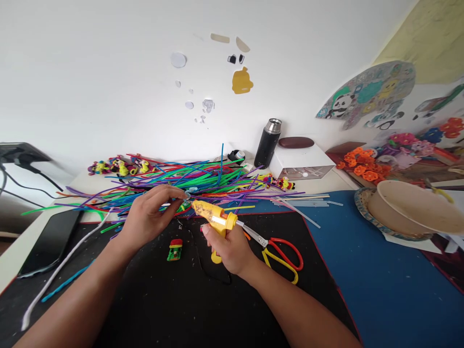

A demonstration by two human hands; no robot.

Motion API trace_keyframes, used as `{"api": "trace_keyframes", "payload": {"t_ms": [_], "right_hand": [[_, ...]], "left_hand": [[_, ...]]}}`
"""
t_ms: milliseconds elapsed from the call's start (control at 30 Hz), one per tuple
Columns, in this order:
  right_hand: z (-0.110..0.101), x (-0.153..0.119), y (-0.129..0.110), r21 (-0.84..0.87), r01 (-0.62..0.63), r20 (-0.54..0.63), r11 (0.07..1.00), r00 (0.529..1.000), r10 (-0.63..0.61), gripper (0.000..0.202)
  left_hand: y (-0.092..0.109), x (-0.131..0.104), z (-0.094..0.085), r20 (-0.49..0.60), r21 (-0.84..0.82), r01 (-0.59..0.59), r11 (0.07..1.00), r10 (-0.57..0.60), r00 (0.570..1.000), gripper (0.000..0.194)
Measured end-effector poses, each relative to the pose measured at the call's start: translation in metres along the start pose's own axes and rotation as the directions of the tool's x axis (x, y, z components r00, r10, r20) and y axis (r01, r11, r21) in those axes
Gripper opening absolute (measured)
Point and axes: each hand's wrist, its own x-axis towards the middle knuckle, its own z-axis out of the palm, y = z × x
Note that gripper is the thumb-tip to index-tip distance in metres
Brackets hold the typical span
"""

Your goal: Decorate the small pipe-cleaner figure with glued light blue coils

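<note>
My right hand point(232, 246) is wrapped round a yellow glue gun point(212, 214), its nozzle pointing up and left. At the nozzle, my left hand point(152, 212) pinches a small item too tiny to make out, its fingertips close to the tip. Below and between the hands, a small green and red figure point(174, 250) lies on the black mat point(163, 299). Scissors point(284, 256) with red and yellow handles lie right of my right hand. Behind both hands spreads a pile of colourful pipe cleaners point(203, 179).
A black phone point(50, 241) and a white cord point(68, 266) lie at the left. Behind the pile stand a black flask point(267, 145) and a white box point(304, 162). A large bowl point(416, 208) is at the right, near orange flowers point(364, 164).
</note>
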Motion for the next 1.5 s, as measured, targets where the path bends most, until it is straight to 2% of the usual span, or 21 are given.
{"api": "trace_keyframes", "payload": {"t_ms": [200, 800, 967, 1333, 1500], "right_hand": [[-0.0006, 0.0001, -0.0037, -0.008, 0.025, 0.015, 1.0, 1.0, -0.025, 0.037], [0.0001, 0.0001, -0.0078, -0.027, 0.029, 0.022, 0.999, 0.999, -0.028, 0.037], [-0.0007, 0.0002, -0.0047, -0.023, 0.018, 0.017, 1.0, 1.0, -0.017, 0.037], [-0.0002, 0.0005, -0.0036, -0.013, 0.018, 0.021, 1.0, 1.0, -0.018, 0.039], [0.0006, 0.0001, -0.0075, -0.045, 0.019, 0.034, 0.999, 0.999, -0.017, 0.038]], "left_hand": [[0.0002, -0.0003, 0.0008, 0.001, -0.012, -0.061, 0.998, 0.061, 0.998, 0.013], [0.0014, 0.0002, -0.0016, 0.015, 0.001, 0.028, 1.0, -0.028, 1.0, 0.019], [0.0004, 0.0003, -0.0027, -0.006, 0.015, 0.006, 1.0, -0.006, 1.0, 0.018], [0.0, 0.0014, -0.0019, -0.01, 0.026, 0.037, 0.999, -0.037, 0.999, 0.019], [-0.0021, 0.0007, -0.0011, -0.025, 0.021, -0.013, 1.0, 0.014, 1.0, 0.016]]}}
